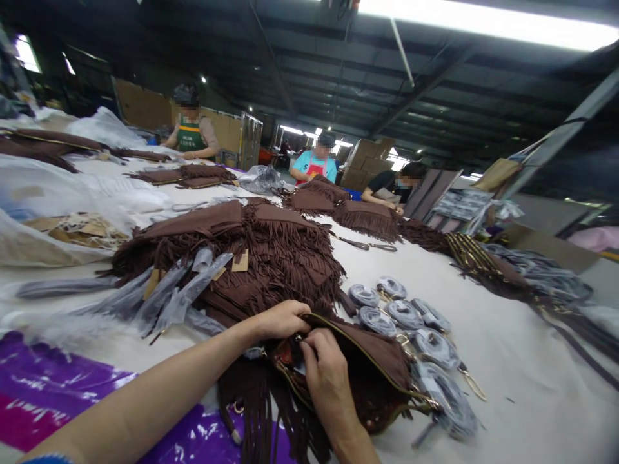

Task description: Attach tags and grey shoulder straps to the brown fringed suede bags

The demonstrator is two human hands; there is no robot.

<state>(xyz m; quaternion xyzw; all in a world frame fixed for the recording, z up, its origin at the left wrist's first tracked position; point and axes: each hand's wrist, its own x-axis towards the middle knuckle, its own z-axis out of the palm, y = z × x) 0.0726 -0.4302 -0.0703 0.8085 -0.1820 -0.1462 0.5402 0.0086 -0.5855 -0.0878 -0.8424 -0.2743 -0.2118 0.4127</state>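
Note:
A brown suede bag [372, 361] with long fringes and a gold zip lies open in front of me on the white table [522, 361]. My left hand [283, 319] grips the bag's upper rim by the zip, fingers curled over it. My right hand [324, 370] is pinched at the mouth of the bag, fingertips pressed on something small inside that I cannot make out. Behind my hands sits a heap of the same fringed bags [251, 251] with paper tags and plastic-wrapped straps.
Several rolled straps in clear wrap [411, 322] lie right of the bag. Purple plastic sheet [43, 380] covers the near left. More fringed bags [367, 219] and three people working sit along the far edge. Cardboard boxes [367, 161] stand behind them.

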